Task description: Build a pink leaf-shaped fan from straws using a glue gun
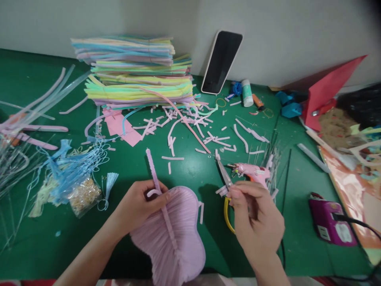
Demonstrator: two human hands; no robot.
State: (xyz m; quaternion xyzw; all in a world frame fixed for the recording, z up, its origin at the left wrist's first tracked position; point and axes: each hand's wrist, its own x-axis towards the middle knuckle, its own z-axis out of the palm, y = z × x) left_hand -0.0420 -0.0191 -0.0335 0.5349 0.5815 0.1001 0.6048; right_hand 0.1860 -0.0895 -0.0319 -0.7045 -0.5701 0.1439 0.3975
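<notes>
My left hand grips the stem of a lilac fan made of ribbed, fuzzy pipe cleaners. The wrapped stem sticks up past my fingers, and a short pale curl pokes out beside my thumb. My right hand is closed, its fingertips pinched at the middle of a pair of scissors. Their blades point away from me, and a yellow handle loop shows below my fingers. Just beyond that hand lies a pink glue gun.
Bundles of pastel pipe cleaners lie at the back beside a leaning phone. Cut lilac pieces litter the middle. On the left are blue tassels and a bag of gold beads. A purple device with a cable sits right.
</notes>
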